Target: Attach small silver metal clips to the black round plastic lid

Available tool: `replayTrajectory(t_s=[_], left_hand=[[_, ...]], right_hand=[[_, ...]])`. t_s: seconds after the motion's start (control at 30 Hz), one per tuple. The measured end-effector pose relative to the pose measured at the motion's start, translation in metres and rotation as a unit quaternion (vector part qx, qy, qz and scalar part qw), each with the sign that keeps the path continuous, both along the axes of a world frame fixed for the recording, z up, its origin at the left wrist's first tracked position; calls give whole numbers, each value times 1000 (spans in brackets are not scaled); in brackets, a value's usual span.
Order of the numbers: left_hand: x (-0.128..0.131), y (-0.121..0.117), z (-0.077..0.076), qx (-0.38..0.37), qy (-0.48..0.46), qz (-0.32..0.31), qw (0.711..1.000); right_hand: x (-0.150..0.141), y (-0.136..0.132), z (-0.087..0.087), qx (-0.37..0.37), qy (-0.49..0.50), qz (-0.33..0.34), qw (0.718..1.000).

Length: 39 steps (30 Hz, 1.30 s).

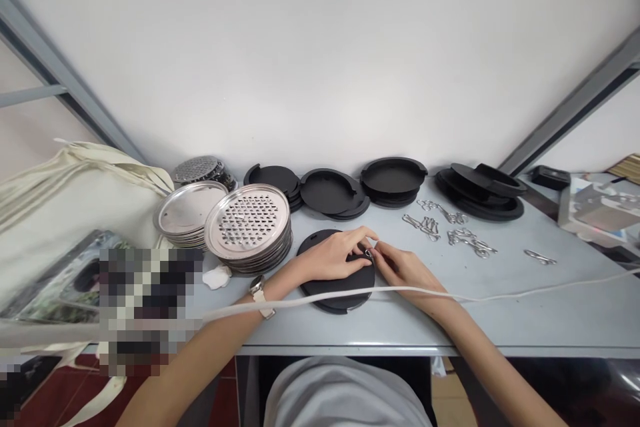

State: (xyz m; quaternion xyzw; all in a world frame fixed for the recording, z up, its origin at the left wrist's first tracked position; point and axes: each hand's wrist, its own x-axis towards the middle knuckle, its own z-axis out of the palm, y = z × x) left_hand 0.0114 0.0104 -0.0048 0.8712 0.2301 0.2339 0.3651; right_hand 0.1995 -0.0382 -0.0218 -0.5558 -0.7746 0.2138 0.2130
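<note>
A round black plate [320, 293] lies flat on the table in front of me, with a slot near its far edge. My left hand [343, 255] rests over its right half, thumb on the surface and fingers bent near the rim, holding it. At that rim my right hand [403, 270] is closed in a pinch on a small bent-wire clip [369, 253], mostly hidden by fingers. More looped wire clips [470, 241] lie in loose groups to the right. On the left stands a stack of round metal grater discs [255, 220].
Plain metal discs [190, 207] and more graters [197, 168] stand behind left. Black round parts with raised rims [333, 192] line the wall. A white cord [480, 297] crosses in front of my forearms. A cream bag [90, 200] is at left, white boxes [600, 207] at right.
</note>
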Motion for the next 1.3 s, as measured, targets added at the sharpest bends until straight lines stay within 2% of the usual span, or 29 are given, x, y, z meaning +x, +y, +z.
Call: replayTrajectory(t_s=[0.37, 0.63, 1.0, 1.3], left_hand=[[2, 3, -6, 9, -8, 19, 1000], [0, 2, -4, 14, -7, 8, 1000], [0, 1, -2, -8, -1, -2, 1000], [1, 1, -2, -9, -1, -3, 1000]], right_hand=[[-1, 0, -3, 16, -54, 7, 998], [0, -1, -2, 9, -90, 3, 996], [-1, 0, 0, -5, -92, -1, 996], [2, 0, 1, -25, -59, 9, 998]])
